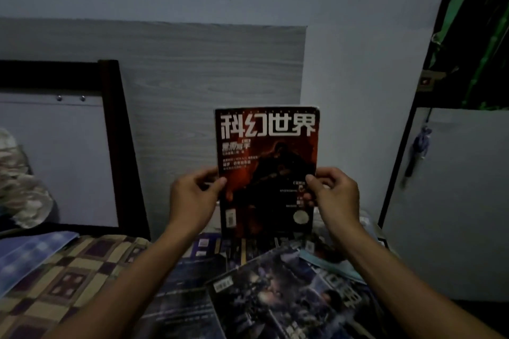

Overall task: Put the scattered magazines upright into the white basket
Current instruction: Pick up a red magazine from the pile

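A red and black magazine [266, 151] with large white characters on its cover stands upright in front of me. My left hand [192, 195] pinches its left edge and my right hand [336, 195] pinches its right edge, thumbs on the cover. Below it, several dark blue magazines [275, 294] lie scattered and overlapping on the bed. A pale shape [367, 219] behind my right wrist could be the white basket; I cannot tell.
A checked brown and cream bedspread [68, 278] covers the bed at the lower left. A grey wood-grain headboard [192, 77] stands behind the magazine. A dark-framed white panel [55, 157] leans at the left, and a white cabinet [451, 201] stands at the right.
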Demonstrator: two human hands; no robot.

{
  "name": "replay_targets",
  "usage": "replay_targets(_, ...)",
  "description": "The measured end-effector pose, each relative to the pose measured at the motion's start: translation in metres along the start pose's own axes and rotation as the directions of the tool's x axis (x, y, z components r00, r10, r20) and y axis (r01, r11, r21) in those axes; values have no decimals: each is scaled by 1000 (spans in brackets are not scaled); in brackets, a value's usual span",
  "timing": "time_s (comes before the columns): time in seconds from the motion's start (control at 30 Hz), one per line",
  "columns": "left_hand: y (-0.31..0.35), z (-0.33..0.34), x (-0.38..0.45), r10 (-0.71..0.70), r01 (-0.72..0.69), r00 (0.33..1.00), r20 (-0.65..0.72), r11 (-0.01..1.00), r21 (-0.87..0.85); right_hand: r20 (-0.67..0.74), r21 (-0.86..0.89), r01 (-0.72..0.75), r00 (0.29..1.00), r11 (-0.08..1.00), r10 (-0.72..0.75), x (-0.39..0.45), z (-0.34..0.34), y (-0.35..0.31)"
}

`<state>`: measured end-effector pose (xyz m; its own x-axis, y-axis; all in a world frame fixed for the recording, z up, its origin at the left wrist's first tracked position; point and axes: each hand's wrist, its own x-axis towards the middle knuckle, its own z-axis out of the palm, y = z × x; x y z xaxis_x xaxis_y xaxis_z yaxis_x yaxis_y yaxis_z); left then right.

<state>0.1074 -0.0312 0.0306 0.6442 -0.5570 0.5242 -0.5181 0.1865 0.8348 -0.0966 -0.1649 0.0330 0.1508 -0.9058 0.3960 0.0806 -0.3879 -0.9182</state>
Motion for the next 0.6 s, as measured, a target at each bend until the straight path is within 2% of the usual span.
replay_targets(0.1, 1, 7, 50, 27, -26, 997, -69, 1000, 9, -30, -45, 28, 999, 999, -30, 44, 26, -2)
replay_targets(0.23, -23, 26, 94, 85, -73, 991, -107, 991, 110, -53, -117, -30, 998, 993, 24, 88, 55, 23)
replay_targets(0.43, -88, 53, 110, -19, 29, 997, -78, 993, 119, -99, -239, -87, 993, 967, 66, 103, 72, 84)
replay_targets(0.6, -118, 63, 103, -72, 75, 997, -23, 979, 189, -92, -178, -196, 979, 964, 182, 103, 73, 113)
